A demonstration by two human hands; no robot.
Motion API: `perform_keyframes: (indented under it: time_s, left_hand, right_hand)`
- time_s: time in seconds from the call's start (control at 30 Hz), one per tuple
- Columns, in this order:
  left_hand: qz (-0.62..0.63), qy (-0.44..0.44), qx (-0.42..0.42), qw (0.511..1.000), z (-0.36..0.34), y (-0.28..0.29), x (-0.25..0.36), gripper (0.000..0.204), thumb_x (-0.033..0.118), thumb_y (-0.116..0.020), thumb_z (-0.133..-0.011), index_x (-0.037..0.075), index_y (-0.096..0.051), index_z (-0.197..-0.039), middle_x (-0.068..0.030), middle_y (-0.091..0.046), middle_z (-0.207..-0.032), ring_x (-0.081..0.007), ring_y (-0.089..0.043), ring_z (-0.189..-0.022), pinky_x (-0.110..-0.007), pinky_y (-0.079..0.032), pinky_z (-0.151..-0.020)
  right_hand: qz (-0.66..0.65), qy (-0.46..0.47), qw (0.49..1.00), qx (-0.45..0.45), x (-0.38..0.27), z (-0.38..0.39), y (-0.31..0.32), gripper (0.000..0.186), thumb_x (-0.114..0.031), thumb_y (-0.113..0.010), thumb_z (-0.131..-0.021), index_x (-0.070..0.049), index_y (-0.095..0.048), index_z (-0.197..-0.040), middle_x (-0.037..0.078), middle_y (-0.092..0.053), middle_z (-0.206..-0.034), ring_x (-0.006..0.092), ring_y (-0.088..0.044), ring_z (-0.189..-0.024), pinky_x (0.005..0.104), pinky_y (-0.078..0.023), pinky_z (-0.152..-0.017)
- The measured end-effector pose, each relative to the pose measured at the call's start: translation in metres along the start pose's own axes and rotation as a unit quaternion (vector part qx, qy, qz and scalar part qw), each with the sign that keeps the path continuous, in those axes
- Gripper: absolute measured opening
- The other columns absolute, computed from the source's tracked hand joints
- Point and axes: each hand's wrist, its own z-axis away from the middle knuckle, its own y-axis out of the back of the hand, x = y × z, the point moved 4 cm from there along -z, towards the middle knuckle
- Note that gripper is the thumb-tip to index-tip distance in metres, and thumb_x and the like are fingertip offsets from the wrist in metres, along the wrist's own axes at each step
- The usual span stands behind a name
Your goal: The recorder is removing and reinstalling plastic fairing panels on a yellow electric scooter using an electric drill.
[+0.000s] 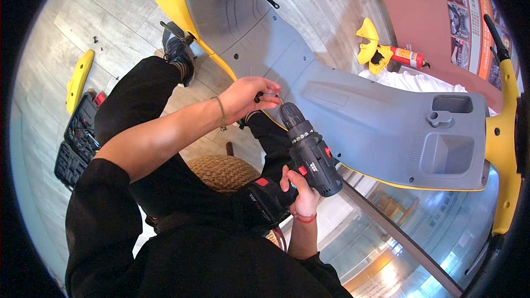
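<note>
My right hand [303, 196] is wrapped round the grip of a black cordless drill [312, 157] with red buttons. The drill's chuck points up and to the left, toward my left hand [251, 98]. With closed fingertips, my left hand pinches a small black screw [258, 97] right by the thin bit at the chuck's front. Both hands are over the near edge of a grey scooter body panel [364, 110] with yellow trim. Several small holes show in the panel, and a cup-like recess [450, 154] lies at its right end.
At the left, a yellow trim piece [80, 80] and an open black tool case [77, 143] lie on the plank floor. Beyond the scooter are yellow parts [367, 41] and a red fire extinguisher [407, 57]. A woven stool [223, 172] is under me; yellow handlebars [505, 132] rise at right.
</note>
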Motion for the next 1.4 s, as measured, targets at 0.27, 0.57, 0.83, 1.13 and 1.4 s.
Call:
perform_keyframes:
  time_s: [0.27, 0.57, 0.83, 1.13, 1.4]
  left_hand:
    - [-0.042, 0.027, -0.036, 0.998, 0.006, -0.006, 0.0, 0.015, 0.013, -0.047, -0.089, 0.002, -0.053, -0.098, -0.0166, -0.058, -0.108, -0.0115, -0.06, -0.071, -0.022, -0.051, -0.065]
    - [0.01, 0.052, -0.092, 0.994, 0.002, -0.006, 0.001, 0.023, 0.029, -0.057, -0.089, 0.006, -0.053, -0.086, -0.0102, -0.064, -0.093, -0.0011, -0.052, -0.059, -0.014, -0.038, -0.045]
    - [0.023, 0.06, -0.089, 0.994, 0.003, -0.008, -0.001, 0.026, 0.029, -0.054, -0.09, 0.005, -0.057, -0.083, -0.0124, -0.063, -0.097, 0.0007, -0.05, -0.053, -0.013, -0.043, -0.047]
    - [0.001, 0.05, -0.063, 0.997, 0.005, -0.006, -0.001, 0.025, 0.029, -0.058, -0.089, 0.005, -0.057, -0.083, 0.0027, -0.058, -0.069, -0.001, -0.052, -0.053, -0.013, -0.039, -0.042]
    - [-0.029, 0.043, -0.025, 0.998, 0.004, -0.004, -0.002, 0.027, 0.031, -0.063, -0.085, 0.005, -0.055, -0.082, 0.001, -0.057, -0.071, -0.0026, -0.052, -0.054, -0.014, -0.039, -0.042]
  right_hand:
    - [-0.011, -0.032, 0.999, -0.003, 0.003, 0.001, 0.004, 0.017, 0.002, -0.057, -0.077, 0.006, -0.057, -0.094, 0.007, -0.056, -0.067, 0.0137, -0.05, -0.055, 0.0258, -0.04, -0.055]
    - [-0.026, -0.009, 1.0, -0.014, -0.003, 0.004, 0.0, 0.014, 0.002, -0.056, -0.078, 0.005, -0.057, -0.092, 0.007, -0.055, -0.066, 0.0139, -0.05, -0.054, 0.026, -0.041, -0.056]
    - [0.017, 0.002, 1.0, -0.02, -0.005, 0.004, 0.001, 0.015, 0.003, -0.055, -0.078, 0.005, -0.057, -0.093, 0.006, -0.055, -0.065, 0.0136, -0.05, -0.055, 0.0263, -0.041, -0.057]
    - [0.057, 0.01, 0.998, -0.025, -0.002, 0.004, 0.001, 0.026, 0.002, -0.054, -0.078, 0.003, -0.051, -0.103, 0.011, -0.055, -0.071, 0.014, -0.05, -0.055, 0.0248, -0.039, -0.052]
    - [0.219, 0.063, 0.973, -0.023, -0.006, 0.005, 0.003, 0.004, -0.001, -0.057, -0.082, -0.001, -0.059, -0.085, 0.001, -0.055, -0.067, 0.0091, -0.049, -0.057, 0.0239, -0.039, -0.055]
